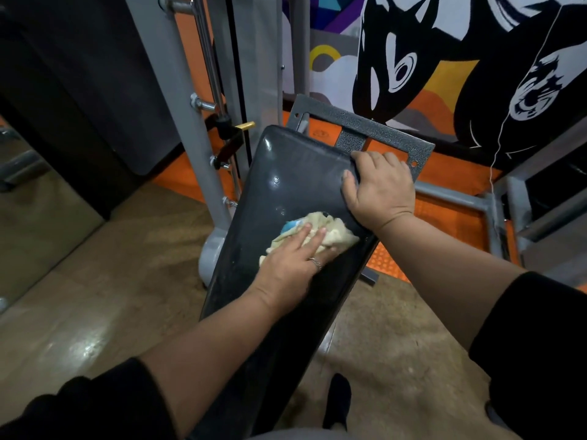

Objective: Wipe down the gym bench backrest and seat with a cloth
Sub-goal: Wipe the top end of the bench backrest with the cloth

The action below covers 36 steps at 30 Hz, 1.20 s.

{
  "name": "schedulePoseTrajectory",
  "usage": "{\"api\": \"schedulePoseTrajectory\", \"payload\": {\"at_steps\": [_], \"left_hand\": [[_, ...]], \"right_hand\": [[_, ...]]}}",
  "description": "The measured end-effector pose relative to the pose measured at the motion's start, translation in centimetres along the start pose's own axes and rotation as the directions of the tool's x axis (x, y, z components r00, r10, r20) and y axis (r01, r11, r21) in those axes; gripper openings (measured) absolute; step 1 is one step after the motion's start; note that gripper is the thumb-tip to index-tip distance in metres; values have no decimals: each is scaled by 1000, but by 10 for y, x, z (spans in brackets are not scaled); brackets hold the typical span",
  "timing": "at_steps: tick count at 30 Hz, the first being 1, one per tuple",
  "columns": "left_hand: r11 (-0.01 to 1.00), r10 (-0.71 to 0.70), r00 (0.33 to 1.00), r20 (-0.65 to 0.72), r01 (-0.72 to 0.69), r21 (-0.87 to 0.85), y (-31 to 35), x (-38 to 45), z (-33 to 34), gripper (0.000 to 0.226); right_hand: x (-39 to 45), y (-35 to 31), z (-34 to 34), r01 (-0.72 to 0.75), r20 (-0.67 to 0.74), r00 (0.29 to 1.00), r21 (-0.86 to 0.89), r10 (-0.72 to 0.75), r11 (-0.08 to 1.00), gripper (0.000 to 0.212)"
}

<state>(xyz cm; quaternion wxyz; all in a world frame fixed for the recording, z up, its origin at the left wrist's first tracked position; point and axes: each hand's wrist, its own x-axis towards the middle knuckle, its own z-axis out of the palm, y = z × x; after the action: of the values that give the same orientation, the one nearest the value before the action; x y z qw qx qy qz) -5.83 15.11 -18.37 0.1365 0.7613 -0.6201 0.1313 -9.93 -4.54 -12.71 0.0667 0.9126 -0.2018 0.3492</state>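
Note:
A long black padded bench backrest (286, 173) runs from the lower middle up to the centre of the view, glossy near its far end. A crumpled cream cloth (333, 231) with a blue patch lies on the pad. My left hand (295, 262) presses flat on the cloth with straight fingers; a ring sits on one finger. My right hand (381, 188) grips the pad's far right corner, fingers curled over the edge and thumb on top.
A grey textured metal frame (390, 134) stands just behind the pad's far end. Grey machine uprights (178, 100) with chrome rods rise at left. Orange floor mats (451, 217) and grey rails lie at right, and a painted mural wall (444, 58) stands behind. A foot (340, 398) stands on the brown floor.

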Motion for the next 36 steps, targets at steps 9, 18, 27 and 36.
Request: {"api": "schedulePoseTrajectory", "payload": {"at_steps": [9,18,27,36], "left_hand": [[999,-22,1000,-21,22,-26,12,26,-15,46],[998,-61,997,47,61,-4,15,76,-39,48],[987,-155,970,187,159,-6,26,96,-51,50],[998,42,998,51,-44,52,7,32,-10,51]], "right_hand": [[13,15,-10,-436,268,900,587,344,682,69],[16,33,-4,-559,457,827,731,328,390,62],[15,33,-1,-584,458,810,688,366,431,56],[13,26,-13,-504,369,864,648,344,571,46]]}}
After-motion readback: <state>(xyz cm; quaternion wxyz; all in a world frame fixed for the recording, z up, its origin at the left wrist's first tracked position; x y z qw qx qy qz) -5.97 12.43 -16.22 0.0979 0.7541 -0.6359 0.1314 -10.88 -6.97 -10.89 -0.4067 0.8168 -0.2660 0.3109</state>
